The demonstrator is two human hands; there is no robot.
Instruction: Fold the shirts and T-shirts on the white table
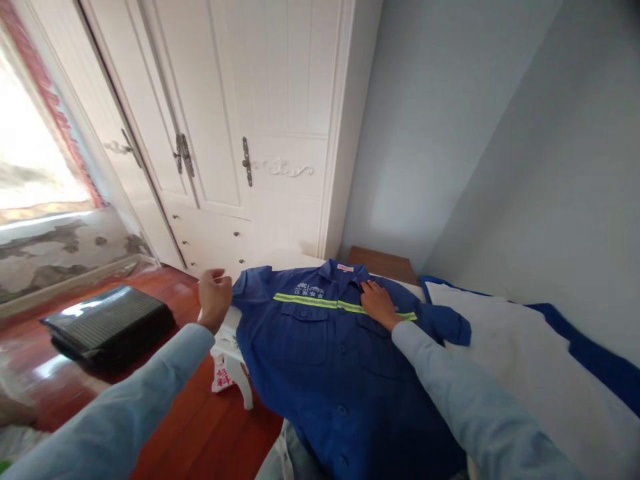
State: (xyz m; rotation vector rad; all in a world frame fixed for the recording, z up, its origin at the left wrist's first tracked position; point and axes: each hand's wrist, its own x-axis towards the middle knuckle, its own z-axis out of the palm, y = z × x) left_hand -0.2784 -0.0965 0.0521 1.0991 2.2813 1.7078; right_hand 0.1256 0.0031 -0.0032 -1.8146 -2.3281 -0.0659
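Hovering left hand: fingers were curled closed beside one sleeve; whether they pinched anything was unclear.
Blue short-sleeved work shirt: lay spread beneath the right hand.
Right hand: pressed the chest, ungripped.
White cloth: lay right of that palm.

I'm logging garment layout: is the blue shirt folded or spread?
Spread: the blue shirt lies front up, with its sleeves out to both sides.

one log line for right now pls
blue work shirt: spread front up, white table | left hand: raised by sleeve, fingers curled | right hand: on chest near collar
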